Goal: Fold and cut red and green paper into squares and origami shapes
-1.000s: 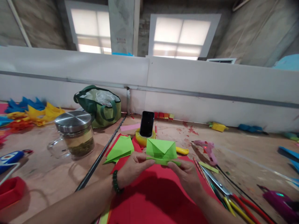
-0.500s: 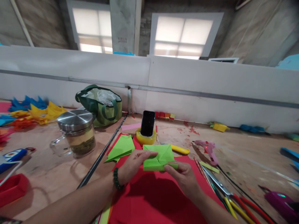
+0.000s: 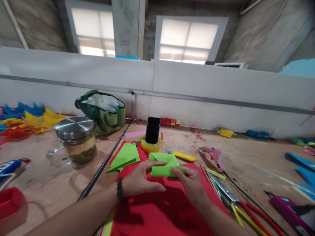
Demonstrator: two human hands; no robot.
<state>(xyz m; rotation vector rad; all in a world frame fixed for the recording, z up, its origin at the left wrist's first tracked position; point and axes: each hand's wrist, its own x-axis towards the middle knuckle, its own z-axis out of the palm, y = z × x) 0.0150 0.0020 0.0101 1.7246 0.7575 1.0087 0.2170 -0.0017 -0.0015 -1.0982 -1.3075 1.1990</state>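
A piece of folded green paper (image 3: 163, 171) is held above a stack of red paper (image 3: 167, 203). My right hand (image 3: 193, 185) pinches its right end, thumb on the near face. My left hand (image 3: 141, 178) is at its left side with thumb and fingers spread apart; the fingers reach over the paper's upper part while the thumb points right below it. A raised flap forms the paper's near side, with creases behind it. Left of the hands lie more folded green sheets (image 3: 126, 155).
A phone (image 3: 153, 130) leans in a yellow holder behind the paper. A yellow utility knife (image 3: 184, 156), pink glue gun (image 3: 213, 155) and scissors (image 3: 227, 193) lie to the right. On the left stand a lidded glass mug (image 3: 80, 147) and a green bag (image 3: 108, 114).
The near flap of the green paper has been turned up higher. My left thumb has left the paper and dropped below it, opening the hand. The view has shifted slightly.
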